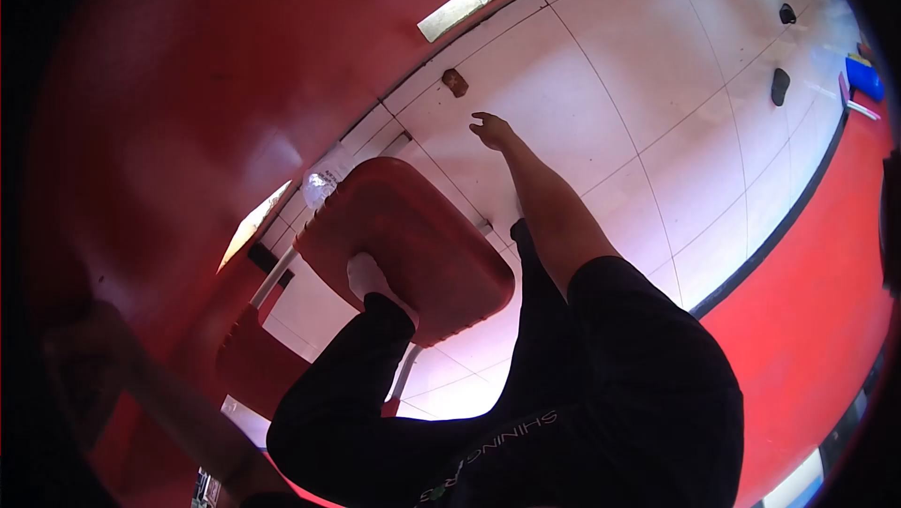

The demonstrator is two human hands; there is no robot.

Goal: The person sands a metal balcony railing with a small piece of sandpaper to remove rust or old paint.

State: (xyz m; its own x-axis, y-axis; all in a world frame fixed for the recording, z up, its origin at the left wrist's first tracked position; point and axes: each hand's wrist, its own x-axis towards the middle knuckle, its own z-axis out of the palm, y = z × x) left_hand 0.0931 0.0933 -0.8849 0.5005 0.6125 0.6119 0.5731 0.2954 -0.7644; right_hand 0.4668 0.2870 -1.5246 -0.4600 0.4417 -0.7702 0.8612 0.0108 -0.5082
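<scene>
My right hand (488, 131) reaches out over the tiled floor with its fingers apart and nothing in it. Just beyond the fingertips lies a small brown block-like piece (454, 83), apart from the hand. My left hand (86, 334) is in deep shadow at the far left, against or near the red wall; its fingers are too dark to make out. Between the arms stands a red chair (427, 245) with a ribbed edge and metal legs. My foot in a light sock (364, 275) rests on its seat.
The red wall (235, 58) rises on the left, with bright patches along its base. A clear plastic bag (321, 189) lies by the chair. Two dark lumps (780, 86) sit farther off on the floor. A blue object (864, 76) is at the far right beside a red surface (798, 348).
</scene>
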